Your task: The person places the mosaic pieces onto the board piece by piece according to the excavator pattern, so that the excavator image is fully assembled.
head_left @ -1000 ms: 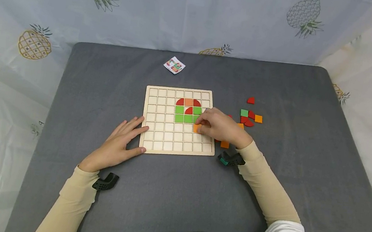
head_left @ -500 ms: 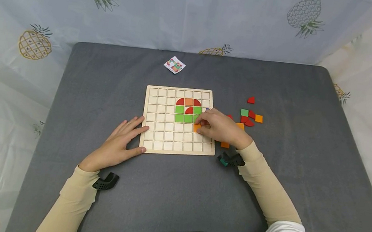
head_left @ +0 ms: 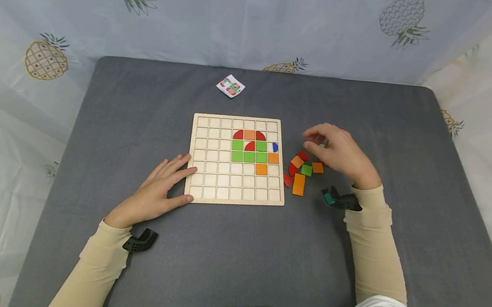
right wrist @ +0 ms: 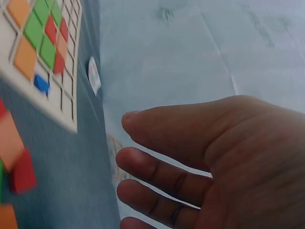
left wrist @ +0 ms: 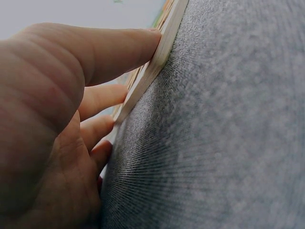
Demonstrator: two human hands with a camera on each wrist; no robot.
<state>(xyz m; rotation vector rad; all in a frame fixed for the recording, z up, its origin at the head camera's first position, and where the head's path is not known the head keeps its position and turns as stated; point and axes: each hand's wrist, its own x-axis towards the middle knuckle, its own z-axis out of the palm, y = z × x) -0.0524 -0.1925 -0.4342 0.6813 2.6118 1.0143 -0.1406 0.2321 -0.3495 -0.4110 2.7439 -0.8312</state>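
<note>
Coloured pieces (head_left: 249, 157) fill part of the board (head_left: 210, 180); loose pieces (head_left: 299, 184) at its right are left. The spread left hand (head_left: 152, 194) touches the board's edge; the right hand (head_left: 342, 153), loosely bent, holds nothing visible.

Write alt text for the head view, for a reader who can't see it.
A person's left hand touches the left edge of a wooden grid board holding red, green, orange and blue tiles; the right hand is above loose tiles at the board's right. A small printed card lies farther back.
</note>
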